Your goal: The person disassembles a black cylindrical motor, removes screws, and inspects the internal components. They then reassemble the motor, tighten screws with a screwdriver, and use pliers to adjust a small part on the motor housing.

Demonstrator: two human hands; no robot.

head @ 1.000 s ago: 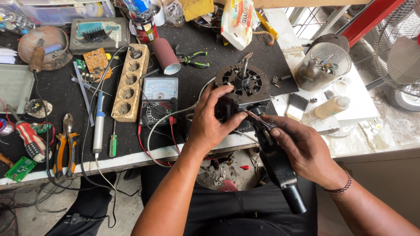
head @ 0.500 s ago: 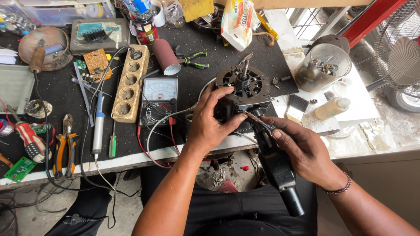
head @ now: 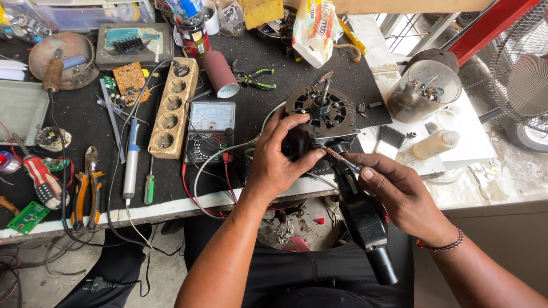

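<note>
My left hand (head: pixel 279 159) grips the side of a black fan motor (head: pixel 319 111), fingers curled over its lower housing at the bench's front edge. My right hand (head: pixel 399 191) holds a thin screwdriver (head: pixel 341 159) whose tip points at the motor's base, close to my left fingertips. Below my right hand, a black fan neck piece (head: pixel 365 222) hangs from the motor toward my lap. A white cable (head: pixel 214 159) loops from the motor leftward.
An analog multimeter (head: pixel 210 130), a wooden socket strip (head: pixel 174 108), a soldering iron (head: pixel 131 159), pliers (head: pixel 85 188) and small screwdrivers lie left. A clear jar of parts (head: pixel 425 88), a brush (head: pixel 390 140) and a bottle (head: pixel 435 144) sit right. A fan guard (head: pixel 522 74) stands far right.
My left hand's fingers have shifted slightly on the motor housing, and my right hand has kept the screwdriver at the motor's base. Nothing else has moved.
</note>
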